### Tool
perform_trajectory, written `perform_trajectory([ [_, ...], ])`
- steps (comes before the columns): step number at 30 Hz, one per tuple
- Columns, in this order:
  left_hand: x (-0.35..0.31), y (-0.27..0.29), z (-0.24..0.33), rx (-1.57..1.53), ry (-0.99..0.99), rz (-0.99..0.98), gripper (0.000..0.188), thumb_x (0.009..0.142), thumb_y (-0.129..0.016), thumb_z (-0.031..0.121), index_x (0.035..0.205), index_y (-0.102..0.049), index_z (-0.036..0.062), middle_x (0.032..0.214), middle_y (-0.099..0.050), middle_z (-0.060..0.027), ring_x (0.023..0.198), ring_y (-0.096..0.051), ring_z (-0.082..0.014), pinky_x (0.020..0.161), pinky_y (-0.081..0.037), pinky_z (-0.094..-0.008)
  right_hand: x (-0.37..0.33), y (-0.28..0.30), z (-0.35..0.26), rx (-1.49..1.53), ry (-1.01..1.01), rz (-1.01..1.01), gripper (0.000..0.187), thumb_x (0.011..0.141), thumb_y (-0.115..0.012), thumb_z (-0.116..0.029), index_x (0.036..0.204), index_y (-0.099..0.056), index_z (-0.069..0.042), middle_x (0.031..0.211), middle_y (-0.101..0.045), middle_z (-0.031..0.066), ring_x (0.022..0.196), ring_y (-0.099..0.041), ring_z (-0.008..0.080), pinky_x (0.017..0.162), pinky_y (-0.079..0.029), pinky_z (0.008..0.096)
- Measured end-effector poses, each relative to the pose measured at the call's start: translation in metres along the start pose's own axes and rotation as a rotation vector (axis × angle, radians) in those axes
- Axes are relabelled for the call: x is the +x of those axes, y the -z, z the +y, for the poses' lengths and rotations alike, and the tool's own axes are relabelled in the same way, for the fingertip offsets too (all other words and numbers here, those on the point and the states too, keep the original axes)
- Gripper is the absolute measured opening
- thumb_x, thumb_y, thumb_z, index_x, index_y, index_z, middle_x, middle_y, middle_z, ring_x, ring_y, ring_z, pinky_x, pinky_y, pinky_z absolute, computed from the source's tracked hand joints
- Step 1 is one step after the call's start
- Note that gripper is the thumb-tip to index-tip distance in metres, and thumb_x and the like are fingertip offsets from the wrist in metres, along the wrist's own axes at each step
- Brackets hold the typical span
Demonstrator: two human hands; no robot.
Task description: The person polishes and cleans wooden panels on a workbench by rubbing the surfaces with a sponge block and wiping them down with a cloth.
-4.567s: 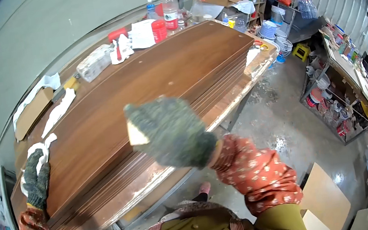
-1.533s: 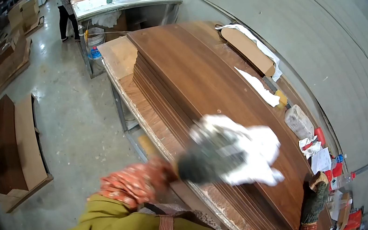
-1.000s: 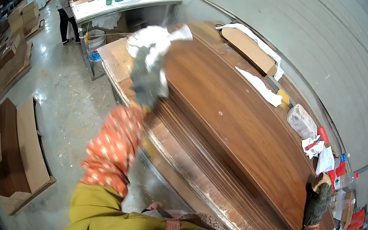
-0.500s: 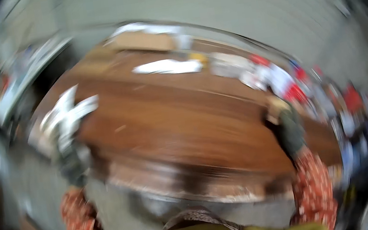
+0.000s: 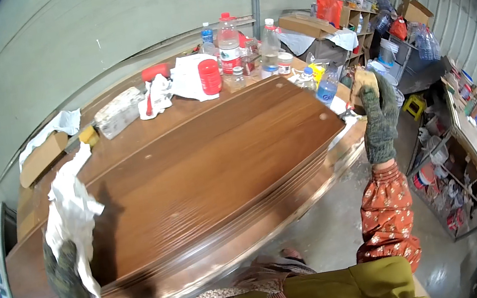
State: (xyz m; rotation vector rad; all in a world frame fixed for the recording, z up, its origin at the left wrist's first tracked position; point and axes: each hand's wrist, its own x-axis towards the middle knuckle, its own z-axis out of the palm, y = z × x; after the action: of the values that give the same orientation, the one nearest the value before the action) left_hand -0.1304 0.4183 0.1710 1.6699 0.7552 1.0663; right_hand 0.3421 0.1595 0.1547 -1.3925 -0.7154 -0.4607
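Note:
My left hand point(image 5: 69, 279), in a dark grey-green glove, is closed around a crumpled white cloth point(image 5: 73, 206) at the left end of a brown wooden panel point(image 5: 199, 173). The cloth hangs over the panel's edge. In my right hand point(image 5: 380, 114), gloved the same way, is a small tan block point(image 5: 365, 79), perhaps a sponge; its exact kind is hard to make out. That hand is raised past the panel's right end, apart from the wood. The panel has a glossy top with a few pale spots and lies on a larger wooden table point(image 5: 339, 168).
Along the table's back stand clear bottles point(image 5: 229, 46), a red jar point(image 5: 210, 77), a whitish block point(image 5: 119, 112), a yellow sponge point(image 5: 88, 136) and a piece of cardboard point(image 5: 43, 159). A cluttered shelf rack point(image 5: 456, 179) stands at the right, with a yellow stool point(image 5: 414, 106) near it.
The view has swung to the right and sharpened. My right hand has lifted off the panel and moved beyond its right end, with the block. The left keeps hold of the cloth.

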Motion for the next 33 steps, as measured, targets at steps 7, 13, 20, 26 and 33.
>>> perform_trajectory([
  [7,0.093,-0.201,-0.011,-1.06,0.603,-0.216,0.032,0.098,-0.045,0.03,0.12,-0.05,0.0071,0.101,-0.056,-0.0025,0.089,-0.053,-0.0132,0.081,-0.046,-0.0242,0.003,-0.009,0.185,-0.269,-0.199,-0.306,0.063,0.075,-0.077,-0.029,0.123,-0.051,0.002,0.113,-0.061,0.0155,0.103,-0.058,0.0226,0.09,-0.047,0.0341],
  [13,0.104,-0.316,0.022,0.541,-0.505,-0.454,0.041,0.094,-0.055,0.022,0.127,-0.049,-0.0001,0.121,-0.057,-0.0121,0.106,-0.057,-0.0186,0.093,-0.046,-0.0288,0.025,-0.017,0.252,-0.162,-0.336,-0.778,0.073,0.076,-0.074,-0.022,0.137,-0.036,-0.007,0.129,-0.051,0.0204,0.119,-0.05,0.031,0.093,-0.044,0.0398],
  [20,0.102,-0.397,0.035,-0.103,-0.002,-0.577,0.044,0.093,-0.053,0.021,0.132,-0.044,0.0014,0.125,-0.054,-0.0126,0.111,-0.055,-0.0184,0.094,-0.044,-0.0286,0.079,-0.012,0.113,0.431,-0.082,-0.702,0.074,0.079,-0.074,-0.019,0.138,-0.032,-0.001,0.132,-0.045,0.0186,0.115,-0.052,0.0287,0.089,-0.05,0.0342],
  [26,0.13,-0.435,0.042,0.062,0.309,-0.565,0.044,0.094,-0.053,0.024,0.131,-0.047,0.0011,0.122,-0.057,-0.0108,0.109,-0.056,-0.0175,0.092,-0.047,-0.0279,0.096,-0.022,0.113,0.455,-0.179,-0.677,0.049,0.082,-0.069,-0.014,0.124,-0.049,-0.001,0.109,-0.057,0.0124,0.1,-0.059,0.0192,0.08,-0.053,0.0302],
  [33,0.173,-0.355,0.023,0.524,0.075,-0.556,0.04,0.096,-0.051,0.029,0.121,-0.056,-0.0014,0.112,-0.062,-0.0095,0.106,-0.057,-0.0159,0.09,-0.047,-0.0238,0.106,-0.009,0.107,0.583,-0.466,-0.625,0.027,0.082,-0.06,-0.002,0.109,-0.058,0.002,0.082,-0.063,0.0081,0.068,-0.059,0.0116,0.065,-0.05,0.0235],
])
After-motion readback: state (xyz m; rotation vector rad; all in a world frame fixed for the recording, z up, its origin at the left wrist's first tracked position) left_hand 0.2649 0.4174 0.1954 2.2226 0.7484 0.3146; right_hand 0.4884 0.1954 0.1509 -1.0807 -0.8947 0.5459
